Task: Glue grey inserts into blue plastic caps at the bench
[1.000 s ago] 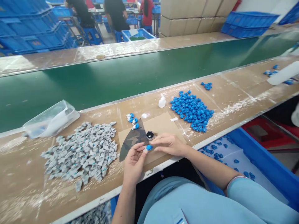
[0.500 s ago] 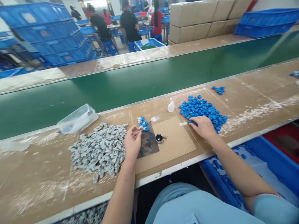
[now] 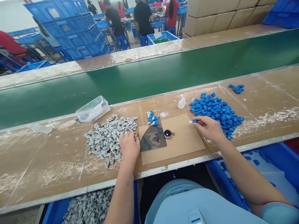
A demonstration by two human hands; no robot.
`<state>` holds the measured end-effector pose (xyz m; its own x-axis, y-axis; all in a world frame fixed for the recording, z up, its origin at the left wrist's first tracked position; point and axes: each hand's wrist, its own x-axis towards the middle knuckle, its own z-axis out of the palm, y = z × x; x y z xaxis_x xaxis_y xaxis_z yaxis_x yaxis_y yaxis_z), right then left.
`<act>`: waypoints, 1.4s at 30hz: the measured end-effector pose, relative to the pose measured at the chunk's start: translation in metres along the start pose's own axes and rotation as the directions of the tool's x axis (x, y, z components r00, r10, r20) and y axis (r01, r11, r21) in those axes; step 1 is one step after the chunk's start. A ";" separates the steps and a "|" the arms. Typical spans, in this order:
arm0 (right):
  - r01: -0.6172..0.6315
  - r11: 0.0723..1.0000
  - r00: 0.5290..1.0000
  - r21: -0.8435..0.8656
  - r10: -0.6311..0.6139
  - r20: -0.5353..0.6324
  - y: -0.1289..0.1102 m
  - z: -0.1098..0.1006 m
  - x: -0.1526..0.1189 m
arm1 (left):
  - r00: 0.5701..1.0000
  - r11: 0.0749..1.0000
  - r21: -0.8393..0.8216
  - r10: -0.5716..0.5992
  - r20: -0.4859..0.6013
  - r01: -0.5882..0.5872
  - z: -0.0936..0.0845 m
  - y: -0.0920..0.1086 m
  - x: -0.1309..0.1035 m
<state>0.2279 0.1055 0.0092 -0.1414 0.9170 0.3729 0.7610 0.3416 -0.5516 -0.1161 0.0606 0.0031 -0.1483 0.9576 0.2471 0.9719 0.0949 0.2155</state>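
My left hand [image 3: 129,145] rests at the right edge of a pile of small grey parts [image 3: 105,137], fingers bent down; whatever its fingertips hold is hidden. My right hand [image 3: 207,128] pinches a small blue part [image 3: 194,121] left of the heap of blue parts [image 3: 217,112]. Between the hands, a cardboard sheet [image 3: 184,140] carries a dark camouflage-patterned piece [image 3: 153,138] and a small round black dish [image 3: 167,133]. Several blue-and-white pieces [image 3: 152,119] sit just beyond the patterned piece.
A small white bottle [image 3: 181,103] and a clear plastic container [image 3: 93,109] stand toward the green conveyor belt [image 3: 144,77]. A few blue parts [image 3: 236,88] lie at the right. Below the table edge are a bin of grey parts [image 3: 87,207] and a blue bin [image 3: 289,165].
My left hand has moved from beside the blue-and-white pieces to the grey pile. My right hand has drawn back slightly from the blue heap with a blue part. The view has shifted left.
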 end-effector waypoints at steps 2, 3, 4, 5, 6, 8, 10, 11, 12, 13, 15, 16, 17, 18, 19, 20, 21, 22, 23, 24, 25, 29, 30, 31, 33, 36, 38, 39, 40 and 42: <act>-0.023 0.990 1.000 0.142 0.022 0.003 -0.009 0.005 -0.001 | 0.999 1.000 -0.013 -0.014 -0.035 0.014 0.004 0.001 0.000; -0.027 0.979 1.000 0.204 0.026 0.007 -0.014 0.007 -0.002 | 0.998 0.999 -0.040 -0.021 -0.055 0.019 0.005 0.001 0.000; -0.023 0.965 1.000 0.262 0.020 0.016 -0.019 0.009 -0.002 | 0.997 0.997 -0.080 -0.026 -0.075 0.020 0.006 0.000 -0.001; -0.010 0.950 1.000 0.312 0.001 0.031 -0.025 0.011 -0.002 | 0.995 0.991 -0.133 -0.033 -0.096 0.020 0.005 -0.001 -0.001; 0.010 0.936 0.998 0.353 -0.029 0.049 -0.031 0.013 -0.002 | 0.992 0.981 -0.195 -0.041 -0.119 0.017 0.004 -0.001 -0.002; 0.064 0.916 0.991 0.397 -0.106 0.087 -0.042 0.016 -0.001 | 0.983 0.946 -0.325 -0.071 -0.167 0.014 -0.001 0.000 -0.005; 0.105 0.911 0.981 0.400 -0.161 0.110 -0.053 0.020 0.001 | 0.972 0.877 -0.477 -0.151 -0.181 0.047 -0.007 0.005 -0.010; 0.115 0.912 0.977 0.395 -0.175 0.119 -0.057 0.022 0.002 | 0.966 0.816 -0.572 -0.204 -0.156 0.080 -0.009 0.009 -0.013; 0.122 0.914 0.975 0.388 -0.184 0.128 -0.060 0.024 0.003 | 0.962 0.732 -0.671 -0.254 -0.104 0.120 -0.011 0.014 -0.016; 0.126 0.917 0.972 0.378 -0.191 0.139 -0.062 0.026 0.003 | 0.956 0.627 -0.762 -0.290 -0.033 0.164 -0.012 0.019 -0.020; 0.146 0.925 0.963 0.351 -0.214 0.162 -0.065 0.029 0.005 | 0.946 0.409 -0.879 -0.299 0.127 0.247 -0.011 0.030 -0.028; 0.164 0.927 0.957 0.336 -0.232 0.173 -0.065 0.031 0.005 | 0.940 0.321 -0.903 -0.280 0.196 0.284 -0.009 0.035 -0.032; 0.183 0.929 0.951 0.323 -0.250 0.180 -0.065 0.032 0.006 | 0.932 0.254 -0.913 -0.260 0.253 0.319 -0.007 0.040 -0.036; 0.202 0.928 0.946 0.312 -0.268 0.185 -0.064 0.033 0.006 | 0.923 0.204 -0.914 -0.244 0.299 0.350 -0.005 0.044 -0.039; 0.219 0.927 0.940 0.304 -0.284 0.187 -0.064 0.034 0.007 | 0.914 0.167 -0.912 -0.232 0.333 0.374 -0.003 0.047 -0.041; 0.235 0.925 0.936 0.299 -0.299 0.188 -0.063 0.034 0.007 | 0.907 0.141 -0.909 -0.223 0.358 0.393 -0.001 0.050 -0.043; 0.248 0.923 0.931 0.293 -0.311 0.190 -0.062 0.035 0.007 | 0.901 0.123 -0.905 -0.218 0.376 0.407 0.000 0.053 -0.044; 0.258 0.923 0.927 0.287 -0.319 0.194 -0.062 0.035 0.008 | 0.895 0.110 -0.900 -0.212 0.393 0.421 0.001 0.055 -0.045; 0.263 0.923 0.924 0.280 -0.325 0.202 -0.062 0.035 0.008 | 0.889 0.099 -0.895 -0.205 0.409 0.435 0.001 0.057 -0.045; 0.266 0.925 0.921 0.272 -0.327 0.211 -0.061 0.036 0.008 | 0.883 0.087 -0.889 -0.193 0.428 0.449 0.001 0.058 -0.045; 0.266 0.927 0.919 0.265 -0.326 0.219 -0.061 0.036 0.008 | 0.877 0.076 -0.883 -0.178 0.446 0.464 0.000 0.059 -0.045; 0.280 0.927 0.915 0.248 -0.336 0.224 -0.062 0.036 0.008 | 0.857 0.033 -0.861 -0.124 0.500 0.508 0.000 0.063 -0.046; 0.289 0.925 0.913 0.246 -0.343 0.219 -0.062 0.036 0.008 | 0.853 0.023 -0.857 -0.123 0.508 0.514 0.001 0.064 -0.047; 0.295 0.924 0.912 0.244 -0.349 0.215 -0.062 0.036 0.008 | 0.850 0.015 -0.856 -0.125 0.512 0.517 0.001 0.065 -0.048; 0.298 0.925 0.913 0.237 -0.349 0.212 -0.062 0.036 0.008 | 0.851 0.011 -0.858 -0.133 0.507 0.513 0.002 0.066 -0.050; 0.286 0.929 0.916 0.237 -0.337 0.216 -0.062 0.035 0.008 | 0.864 0.022 -0.870 -0.137 0.485 0.492 0.004 0.067 -0.052; 0.266 0.931 0.922 0.250 -0.322 0.215 -0.062 0.035 0.008 | 0.874 0.027 -0.881 -0.141 0.465 0.473 0.006 0.068 -0.053; 0.250 0.933 0.928 0.259 -0.307 0.210 -0.062 0.034 0.007 | 0.879 0.027 -0.886 -0.144 0.455 0.463 0.007 0.068 -0.054; 0.228 0.936 0.936 0.269 -0.287 0.203 -0.062 0.034 0.007 | 0.883 0.026 -0.890 -0.145 0.447 0.455 0.008 0.068 -0.055; 0.175 0.937 0.954 0.302 -0.237 0.182 -0.064 0.033 0.004 | 0.887 0.022 -0.894 -0.137 0.441 0.448 0.012 0.067 -0.057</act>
<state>0.1576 0.0937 0.0218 -0.4304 0.8316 0.3511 0.4969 0.5430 -0.6770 -0.0401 0.0153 -0.0079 -0.1840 0.9564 -0.2270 -0.2083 0.1877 0.9599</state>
